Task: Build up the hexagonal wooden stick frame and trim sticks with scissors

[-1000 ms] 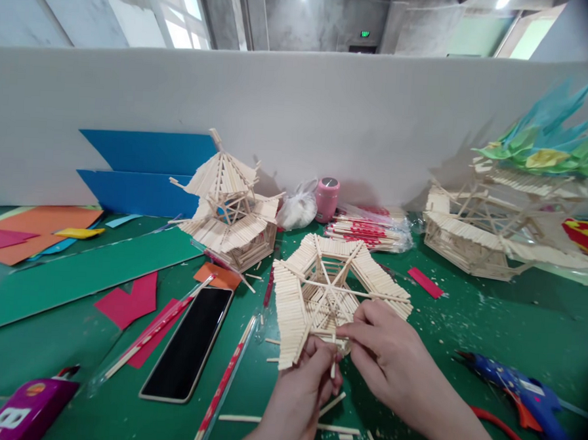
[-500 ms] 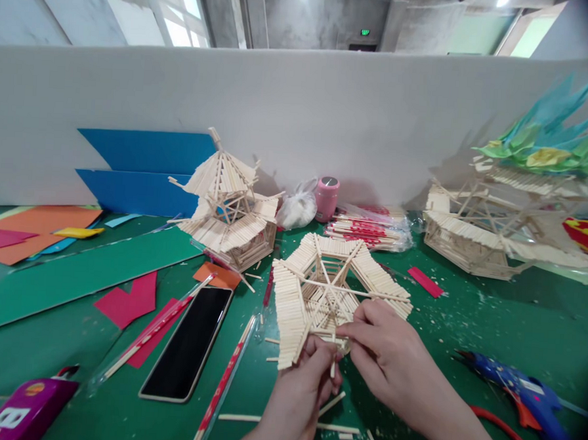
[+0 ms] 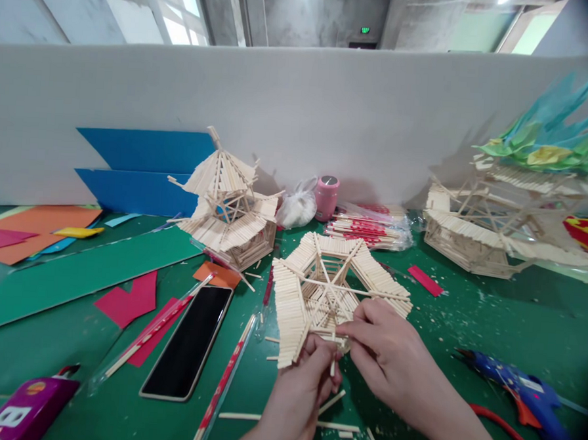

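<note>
In front of me is a pavilion model (image 3: 289, 305) built of pale wooden sticks, with a sloping slatted roof ring and crossed sticks over its open middle. My left hand (image 3: 302, 384) is closed at its near edge, fingers pinched around a short wooden stick (image 3: 333, 363) that points down toward me. From the right, my right hand (image 3: 385, 353) is also closed, its thumb and forefinger pressed against the upper end of that stick at the roof's near side. The fingertips partly hide the joint. Loose sticks (image 3: 240, 417) lie on the table below my hands.
A blue glue gun (image 3: 516, 386) lies at right with a red cable. Left are a black phone (image 3: 189, 342), chopsticks in wrappers (image 3: 224, 380) and coloured paper. Behind stand a finished-looking stick pavilion (image 3: 225, 210), a pink jar (image 3: 326, 199), packed chopsticks (image 3: 370, 227) and another stick model (image 3: 470, 236).
</note>
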`<state>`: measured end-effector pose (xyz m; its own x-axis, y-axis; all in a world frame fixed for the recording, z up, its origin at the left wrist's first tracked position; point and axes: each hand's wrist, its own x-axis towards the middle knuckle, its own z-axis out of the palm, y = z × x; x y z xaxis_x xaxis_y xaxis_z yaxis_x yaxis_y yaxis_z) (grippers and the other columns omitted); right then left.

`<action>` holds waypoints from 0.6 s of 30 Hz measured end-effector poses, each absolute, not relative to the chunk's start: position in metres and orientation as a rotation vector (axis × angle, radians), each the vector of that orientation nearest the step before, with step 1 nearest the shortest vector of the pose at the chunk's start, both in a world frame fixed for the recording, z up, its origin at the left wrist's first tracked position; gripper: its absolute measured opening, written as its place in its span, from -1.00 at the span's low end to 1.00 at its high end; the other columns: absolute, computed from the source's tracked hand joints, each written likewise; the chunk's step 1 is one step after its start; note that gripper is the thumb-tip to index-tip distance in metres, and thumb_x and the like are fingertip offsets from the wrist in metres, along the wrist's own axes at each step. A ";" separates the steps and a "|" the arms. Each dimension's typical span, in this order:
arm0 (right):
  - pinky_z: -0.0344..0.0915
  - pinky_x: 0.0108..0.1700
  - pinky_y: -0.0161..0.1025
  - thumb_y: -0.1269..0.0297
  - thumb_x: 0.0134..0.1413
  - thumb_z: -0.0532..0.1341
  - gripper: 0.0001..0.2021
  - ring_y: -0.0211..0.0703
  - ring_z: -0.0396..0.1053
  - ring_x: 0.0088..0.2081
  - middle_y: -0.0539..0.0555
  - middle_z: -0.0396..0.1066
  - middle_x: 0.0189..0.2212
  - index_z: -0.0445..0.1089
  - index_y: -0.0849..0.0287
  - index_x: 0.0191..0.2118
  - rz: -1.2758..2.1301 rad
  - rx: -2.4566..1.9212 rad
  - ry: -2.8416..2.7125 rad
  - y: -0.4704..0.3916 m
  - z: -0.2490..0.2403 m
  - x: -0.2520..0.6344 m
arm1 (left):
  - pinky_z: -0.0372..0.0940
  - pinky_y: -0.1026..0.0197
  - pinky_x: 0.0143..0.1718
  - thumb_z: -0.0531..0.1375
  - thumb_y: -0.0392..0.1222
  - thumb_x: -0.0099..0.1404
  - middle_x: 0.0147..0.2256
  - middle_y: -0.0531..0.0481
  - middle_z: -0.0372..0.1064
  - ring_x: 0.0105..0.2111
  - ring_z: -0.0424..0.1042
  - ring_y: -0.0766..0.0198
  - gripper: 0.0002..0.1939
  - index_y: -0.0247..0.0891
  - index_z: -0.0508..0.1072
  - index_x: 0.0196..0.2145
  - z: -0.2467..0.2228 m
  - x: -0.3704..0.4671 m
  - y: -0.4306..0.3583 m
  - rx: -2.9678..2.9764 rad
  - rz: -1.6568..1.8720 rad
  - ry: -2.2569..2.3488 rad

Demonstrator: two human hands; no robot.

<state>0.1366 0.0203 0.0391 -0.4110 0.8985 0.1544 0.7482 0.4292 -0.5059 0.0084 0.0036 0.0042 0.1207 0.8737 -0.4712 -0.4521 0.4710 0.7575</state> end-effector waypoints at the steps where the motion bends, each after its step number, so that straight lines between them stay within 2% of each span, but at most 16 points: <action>1: 0.08 -0.38 -0.23 0.54 -0.03 0.03 -0.77 -0.17 0.12 -0.38 0.03 0.16 -0.48 0.39 0.13 -0.37 0.508 -1.401 -2.284 0.020 0.039 0.137 | 0.03 0.40 -0.64 0.14 -0.29 0.04 -0.73 0.12 0.19 -0.68 0.16 0.45 -0.81 -0.31 0.29 -0.68 0.005 0.009 0.004 0.493 1.029 1.055; 11: 0.07 -0.38 -0.23 0.53 -0.02 0.02 -0.77 -0.17 0.12 -0.38 0.03 0.16 -0.48 0.39 0.14 -0.40 0.520 -1.407 -2.285 0.019 0.040 0.137 | 0.06 0.40 -0.61 0.12 -0.30 0.07 -0.72 0.12 0.19 -0.68 0.17 0.45 -0.81 -0.31 0.29 -0.66 0.005 0.008 0.004 0.491 1.019 1.040; 18: 0.07 -0.37 -0.23 0.52 -0.02 0.02 -0.76 -0.17 0.12 -0.37 0.03 0.16 -0.47 0.39 0.13 -0.37 0.523 -1.407 -2.279 0.020 0.039 0.137 | -0.01 0.43 -0.66 0.14 -0.30 0.03 -0.72 0.13 0.17 -0.69 0.14 0.47 -0.81 -0.31 0.27 -0.68 0.008 0.009 0.005 0.483 1.036 1.056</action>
